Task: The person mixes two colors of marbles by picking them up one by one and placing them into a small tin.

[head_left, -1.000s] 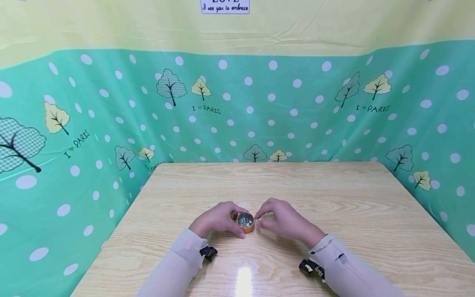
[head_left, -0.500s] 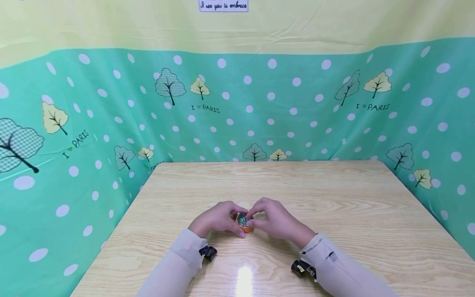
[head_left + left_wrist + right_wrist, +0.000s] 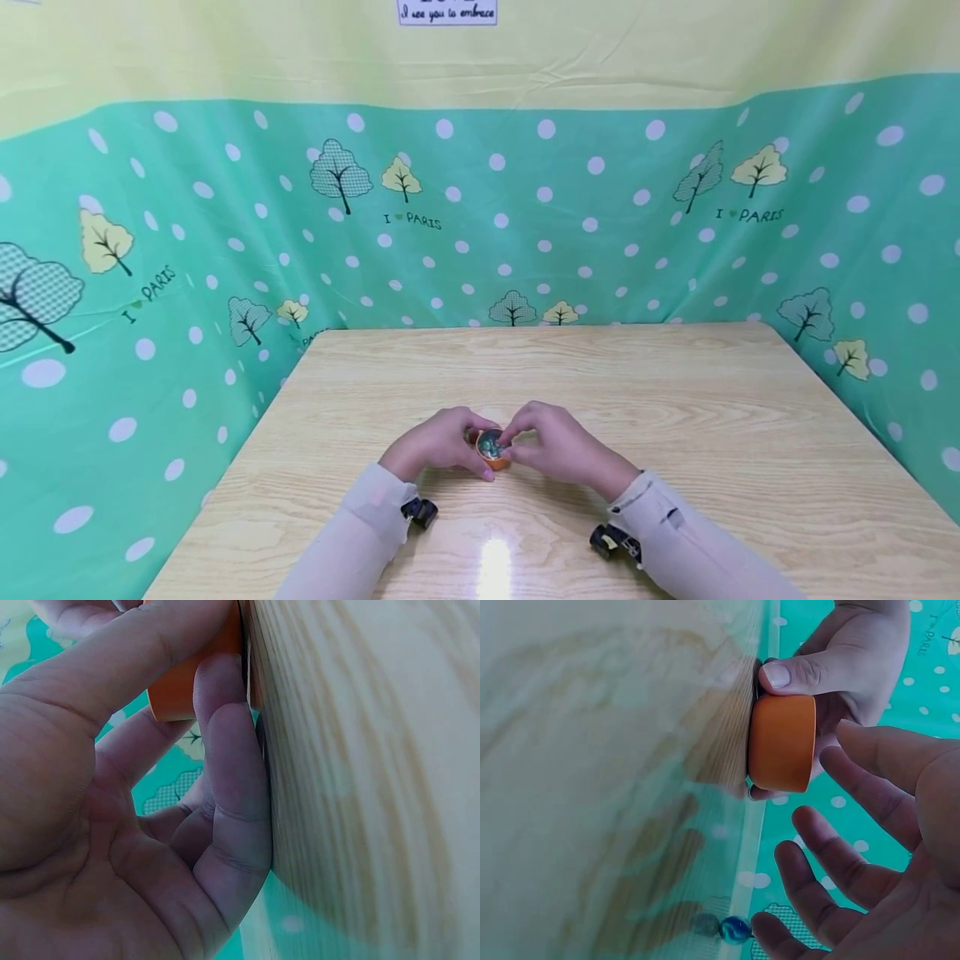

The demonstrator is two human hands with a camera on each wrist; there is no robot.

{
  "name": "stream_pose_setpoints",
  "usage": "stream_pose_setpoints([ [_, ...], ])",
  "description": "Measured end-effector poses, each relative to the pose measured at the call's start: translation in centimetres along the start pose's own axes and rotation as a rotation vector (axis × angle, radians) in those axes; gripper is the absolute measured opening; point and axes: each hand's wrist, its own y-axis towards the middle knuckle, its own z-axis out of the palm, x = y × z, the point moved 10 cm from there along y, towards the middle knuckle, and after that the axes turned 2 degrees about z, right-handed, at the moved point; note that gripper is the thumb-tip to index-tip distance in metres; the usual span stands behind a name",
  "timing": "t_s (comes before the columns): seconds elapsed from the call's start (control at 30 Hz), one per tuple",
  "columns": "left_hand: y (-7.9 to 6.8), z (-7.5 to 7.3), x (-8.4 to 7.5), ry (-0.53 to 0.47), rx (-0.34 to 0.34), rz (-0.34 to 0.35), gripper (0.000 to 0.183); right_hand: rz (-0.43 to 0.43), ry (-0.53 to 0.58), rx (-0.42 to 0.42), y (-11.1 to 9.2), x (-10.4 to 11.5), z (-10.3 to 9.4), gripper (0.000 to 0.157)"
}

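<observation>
My left hand (image 3: 442,442) grips a small round orange cup (image 3: 492,464) from its left side, thumb in front and fingers behind. The cup stands upright on the table, with shiny dark and greenish contents (image 3: 491,446) too small to tell apart. Over the cup's right rim, my right hand (image 3: 553,444) brings its thumb and index fingertips together at the mouth. Nothing shows between them. In the right wrist view its other fingers spread loosely, apart from the orange cup (image 3: 782,742). A shiny blue ball, like a marble (image 3: 736,930), lies on the table by the little finger.
The pale wooden table (image 3: 637,375) reaches back to a green dotted cloth (image 3: 420,283) hung on three sides. Black wrist cameras (image 3: 422,512) sit on both cuffs, close above the tabletop. A bright light reflection shows near the front.
My right hand has moved left from beside the cup to over its rim, and has stayed there for the last half second. The left hand keeps its grip on the cup.
</observation>
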Motion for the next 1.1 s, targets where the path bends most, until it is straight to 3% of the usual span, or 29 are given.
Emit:
stream_pose_setpoints([
  [0.5,0.2,-0.1,-0.1,-0.006,-0.011,0.008,0.051,0.044,0.003,0.123,-0.7,-1.9,-0.2,0.024],
  [0.8,0.1,-0.2,0.0,-0.011,-0.019,-0.014,0.052,0.077,-0.034,0.139,-1.3,-3.0,-1.3,0.018],
  [1.1,0.0,-0.4,0.2,0.007,-0.037,-0.032,0.055,0.043,-0.099,0.146,-2.2,-3.7,-1.9,0.013],
])
